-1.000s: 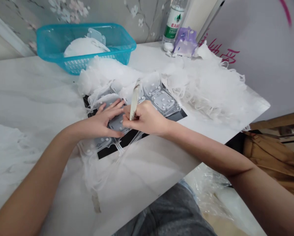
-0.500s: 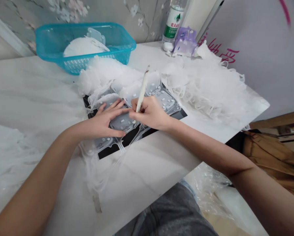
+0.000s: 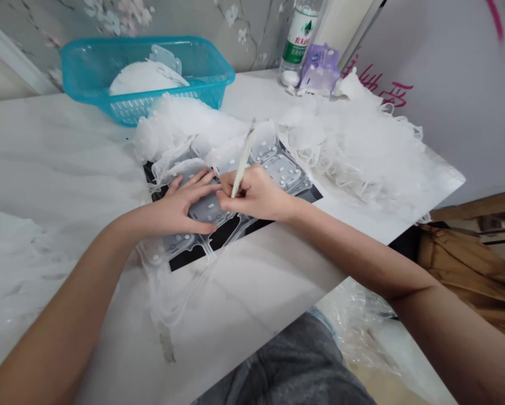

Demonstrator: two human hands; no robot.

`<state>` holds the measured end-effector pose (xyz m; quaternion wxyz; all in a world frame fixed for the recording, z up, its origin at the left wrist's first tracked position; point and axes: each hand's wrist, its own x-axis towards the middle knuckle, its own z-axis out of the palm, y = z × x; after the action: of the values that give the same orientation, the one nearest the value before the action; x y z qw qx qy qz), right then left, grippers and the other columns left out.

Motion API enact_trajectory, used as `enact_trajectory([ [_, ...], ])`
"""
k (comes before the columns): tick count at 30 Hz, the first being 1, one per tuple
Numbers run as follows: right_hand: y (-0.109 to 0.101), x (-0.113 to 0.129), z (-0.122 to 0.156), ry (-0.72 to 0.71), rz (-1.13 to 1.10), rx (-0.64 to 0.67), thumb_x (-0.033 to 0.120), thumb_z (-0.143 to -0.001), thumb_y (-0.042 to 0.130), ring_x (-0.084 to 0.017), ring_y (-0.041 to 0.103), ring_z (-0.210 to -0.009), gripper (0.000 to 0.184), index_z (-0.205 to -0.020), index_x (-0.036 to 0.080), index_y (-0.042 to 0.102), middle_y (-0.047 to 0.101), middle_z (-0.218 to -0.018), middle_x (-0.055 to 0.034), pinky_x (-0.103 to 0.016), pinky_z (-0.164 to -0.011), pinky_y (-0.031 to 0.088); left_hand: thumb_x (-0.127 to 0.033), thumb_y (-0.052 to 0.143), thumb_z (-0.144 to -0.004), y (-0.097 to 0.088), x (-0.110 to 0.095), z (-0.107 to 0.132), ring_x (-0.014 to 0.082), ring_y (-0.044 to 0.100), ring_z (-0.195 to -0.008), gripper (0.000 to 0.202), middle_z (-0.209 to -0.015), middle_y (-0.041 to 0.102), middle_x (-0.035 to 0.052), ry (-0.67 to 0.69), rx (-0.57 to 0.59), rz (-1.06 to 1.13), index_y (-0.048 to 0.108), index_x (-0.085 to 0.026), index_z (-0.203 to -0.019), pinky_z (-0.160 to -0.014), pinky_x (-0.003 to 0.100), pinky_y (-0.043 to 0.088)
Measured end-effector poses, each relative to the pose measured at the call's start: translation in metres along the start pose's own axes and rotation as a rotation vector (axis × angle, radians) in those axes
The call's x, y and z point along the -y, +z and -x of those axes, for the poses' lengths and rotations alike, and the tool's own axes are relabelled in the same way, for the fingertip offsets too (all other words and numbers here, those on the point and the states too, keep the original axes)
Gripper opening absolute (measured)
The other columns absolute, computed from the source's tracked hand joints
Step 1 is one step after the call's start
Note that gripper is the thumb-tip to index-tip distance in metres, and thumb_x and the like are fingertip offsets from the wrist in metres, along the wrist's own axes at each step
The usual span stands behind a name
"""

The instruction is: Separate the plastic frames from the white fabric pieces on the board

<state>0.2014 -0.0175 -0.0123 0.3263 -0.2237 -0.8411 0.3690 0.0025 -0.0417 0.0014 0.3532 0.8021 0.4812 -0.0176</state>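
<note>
While the right hand closes around a slender cream-coloured stick, the stick's long axis runs up and away from the person, leaning right at its upper end. Its thin tip stands well clear above the hand. The fingers pinch it near its lower end, which pokes out just below them, over a clear moulded plastic sheet dotted with small white nubs. Whether that end touches the plastic, I cannot tell. The left hand lies open and nearly flat, fingers spread, resting on that sheet and gripping nothing, its fingertips just beside the right hand. The sheet sits on a black mat on the pale marble-patterned surface, with white netting heaped beyond it on both sides. Farther back, a turquoise plastic basket holds a white domed item, and a water bottle stands beside a purple packet.
</note>
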Motion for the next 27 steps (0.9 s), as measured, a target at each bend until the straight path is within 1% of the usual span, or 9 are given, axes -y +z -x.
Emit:
enact_trajectory([
  [4,-0.014,-0.004,-0.002,0.033,0.048,0.003,0.015,-0.073,0.050,-0.006,0.026,-0.053,0.028,-0.056,0.021,0.029,0.029,-0.052,0.0078,-0.022,-0.053,0.027,-0.062,0.058,-0.074,-0.001,-0.002,0.000,0.0319,-0.010,-0.146,0.088,-0.161,-0.004,-0.0036,-0.022,-0.002,-0.009,0.025,-0.035,-0.150,-0.115,0.054,-0.009],
  [7,-0.018,-0.005,-0.003,0.038,0.065,-0.007,0.012,-0.071,0.051,-0.006,0.023,-0.051,0.030,-0.055,0.021,0.027,0.026,-0.050,0.0088,-0.023,-0.050,0.023,-0.061,0.056,-0.076,-0.001,-0.005,0.002,0.0329,-0.009,-0.146,0.087,-0.161,-0.004,-0.0048,-0.018,0.002,-0.020,0.021,-0.035,-0.151,-0.116,0.052,-0.009],
  [10,-0.017,-0.005,-0.002,0.048,0.046,-0.034,0.011,-0.071,0.050,-0.005,0.022,-0.050,0.030,-0.055,0.021,0.027,0.025,-0.050,0.0091,-0.022,-0.050,0.023,-0.061,0.053,-0.077,-0.001,-0.006,0.002,0.0337,-0.011,-0.145,0.087,-0.161,-0.005,-0.0036,-0.008,0.006,-0.032,0.020,-0.032,-0.152,-0.115,0.053,-0.009],
  [15,-0.009,-0.005,0.001,0.072,-0.048,-0.102,0.014,-0.075,0.051,-0.005,0.025,-0.050,0.029,-0.055,0.021,0.030,0.025,-0.049,0.0092,-0.022,-0.050,0.024,-0.062,0.056,-0.075,0.000,-0.002,-0.001,0.0310,-0.013,-0.146,0.090,-0.161,-0.006,-0.0001,-0.003,0.003,-0.028,0.020,-0.031,-0.152,-0.114,0.056,-0.011],
  [20,-0.002,-0.003,0.003,0.083,-0.093,-0.104,0.016,-0.075,0.052,-0.006,0.028,-0.051,0.027,-0.057,0.021,0.032,0.030,-0.050,0.0088,-0.021,-0.051,0.027,-0.063,0.056,-0.075,0.001,0.001,0.000,0.0309,-0.012,-0.146,0.088,-0.161,-0.005,-0.0041,0.001,0.003,-0.017,0.020,-0.038,-0.151,-0.115,0.056,-0.009],
  [23,-0.002,-0.003,0.002,0.075,-0.059,-0.092,0.016,-0.074,0.051,-0.006,0.027,-0.051,0.027,-0.058,0.021,0.030,0.029,-0.050,0.0086,-0.021,-0.052,0.028,-0.063,0.057,-0.075,0.000,0.001,0.000,0.0310,-0.010,-0.146,0.088,-0.161,-0.005,-0.0039,-0.002,-0.001,-0.026,0.021,-0.038,-0.151,-0.115,0.056,-0.009],
  [27,-0.010,-0.005,-0.001,0.051,0.089,-0.059,0.018,-0.073,0.050,-0.007,0.025,-0.052,0.028,-0.058,0.022,0.027,0.028,-0.051,0.0078,-0.022,-0.053,0.028,-0.061,0.058,-0.074,0.001,0.000,-0.001,0.0319,-0.009,-0.147,0.088,-0.161,-0.004,-0.0035,-0.008,-0.010,-0.026,0.021,-0.038,-0.151,-0.115,0.057,-0.009],
])
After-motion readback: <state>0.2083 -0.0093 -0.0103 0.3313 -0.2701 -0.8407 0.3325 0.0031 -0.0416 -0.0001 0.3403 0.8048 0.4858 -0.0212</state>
